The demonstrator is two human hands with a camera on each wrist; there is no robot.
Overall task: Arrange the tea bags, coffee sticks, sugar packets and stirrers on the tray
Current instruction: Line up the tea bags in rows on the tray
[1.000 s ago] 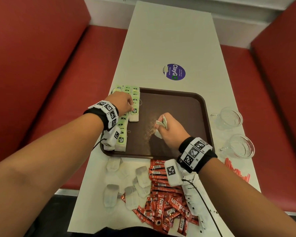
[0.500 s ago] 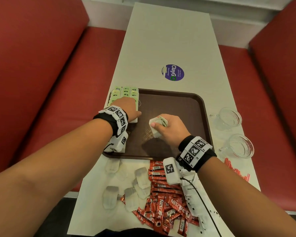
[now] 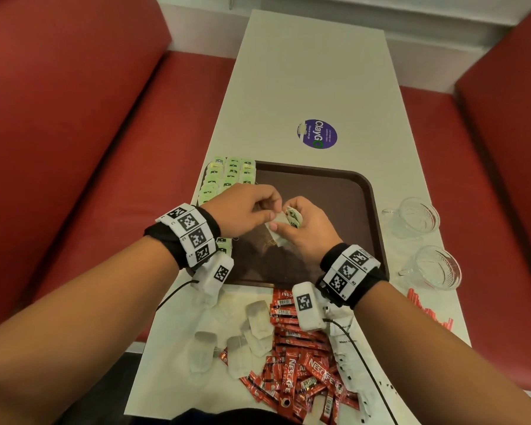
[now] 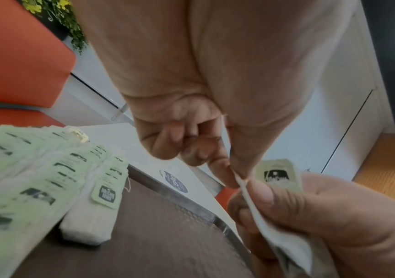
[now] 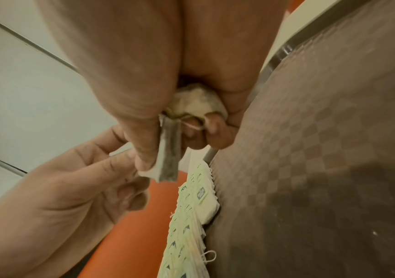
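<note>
Meeting over the brown tray (image 3: 334, 191) at mid-frame, the left hand (image 3: 242, 207) and right hand (image 3: 304, 228) pinched soft papery tea bags (image 3: 292, 217).

Left wrist view: the thumb and finger squeezed one thin white edge, lower right.

Right wrist view: curled fingers (image 5: 213, 127) hugged the bunch, center.

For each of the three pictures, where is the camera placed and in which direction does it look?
Head: on the head, looking forward and down at the tray; both forearms and hands show.
Left wrist: on the left wrist, looking along the left hand toward the table's far end.
Right wrist: on the right wrist, looking along the right hand over the tray's left side.
Shared: both wrist views show both hands pinching the tea bag and the tea bag rows.
</note>
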